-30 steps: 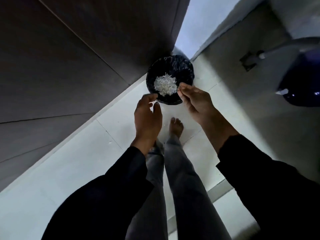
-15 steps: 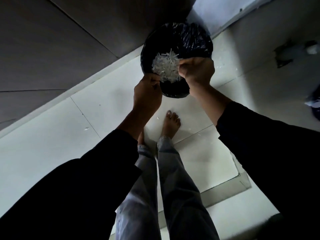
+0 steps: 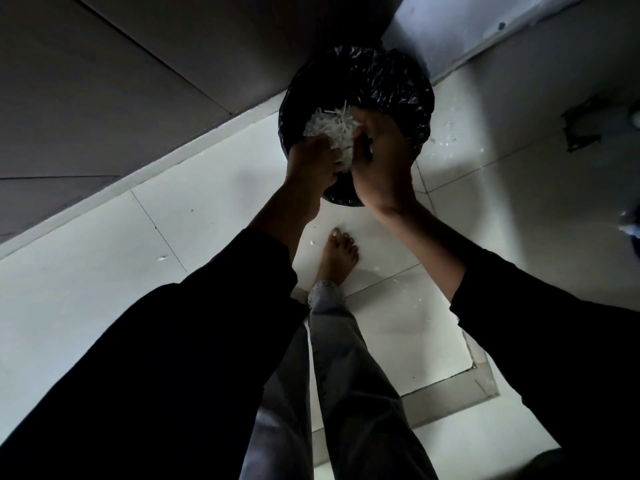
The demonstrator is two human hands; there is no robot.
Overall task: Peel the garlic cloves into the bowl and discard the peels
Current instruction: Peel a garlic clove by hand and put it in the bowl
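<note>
1. Your left hand (image 3: 311, 164) reaches over the near-left rim of the black-lined bin (image 3: 388, 81), its fingers curled around the near edge of a heap of white garlic peels (image 3: 330, 128).
2. Your right hand (image 3: 381, 157) is just beside it on the right, back of the hand toward you, fingers bent in against the same heap; the two hands hold the peels between them above the bin's opening.
3. The bin stands on the pale tiled floor (image 3: 104, 258), close against the dark panelled wall (image 3: 121, 81) at the floor's far edge.
4. A few white scraps (image 3: 446, 142) lie on the floor just right of the bin, and one more near your bare foot (image 3: 337, 258).
5. The foot is planted on the floor just short of the bin, under your forearms; dark sleeves (image 3: 180, 358) cover both arms to the wrist.
</note>
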